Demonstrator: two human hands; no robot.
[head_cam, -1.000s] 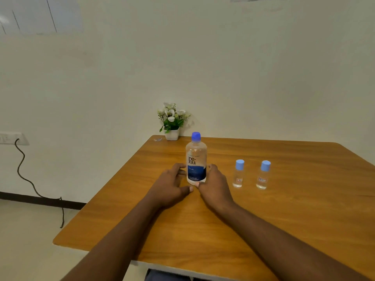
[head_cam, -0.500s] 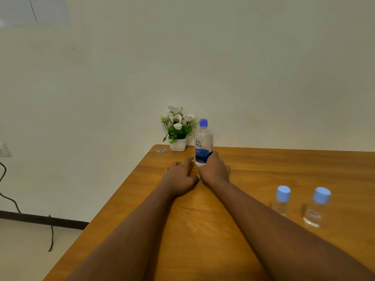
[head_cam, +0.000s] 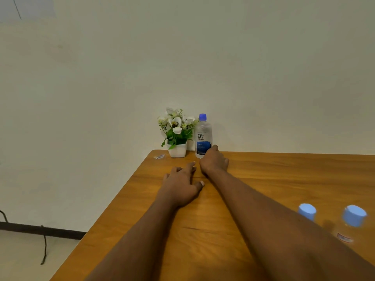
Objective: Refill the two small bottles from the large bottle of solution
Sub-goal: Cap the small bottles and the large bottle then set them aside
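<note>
- Reaching to the far edge of the table [head_cam: 284,179], the right hand [head_cam: 215,161] sits at the foot of the large bottle [head_cam: 203,136]; its fingers curl toward the lower right side of the bottle, but whether they press on it or only lie against it cannot be told from the head view.
- Nearer and to the left, the left hand [head_cam: 180,185] lies palm down on the wood, fingers loosely spread and holding nothing.
- Standing upright with its blue cap on, the large bottle is just right of the flower pot [head_cam: 177,150] near the wall.
- At the near right, the two small bottles [head_cam: 354,222] stand close together, well apart from the large one, both with light blue caps on; the left one is partly hidden by the right forearm.
- Judging by every cap in place, no pouring has begun: uncapping, both refills and recapping all seem left to do.
</note>
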